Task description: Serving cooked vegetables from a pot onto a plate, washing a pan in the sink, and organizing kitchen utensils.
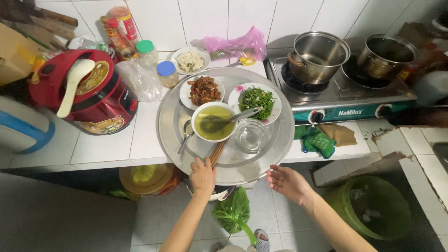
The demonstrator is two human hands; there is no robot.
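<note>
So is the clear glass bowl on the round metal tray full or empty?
Empty, as far as shows: the clear glass bowl stands upright on the round metal tray, and its bottom shows through with no food inside.

A single head-worn view looks steeply down from close above onto the white tiled worktop, centred on the round metal tray, floor below.
</note>
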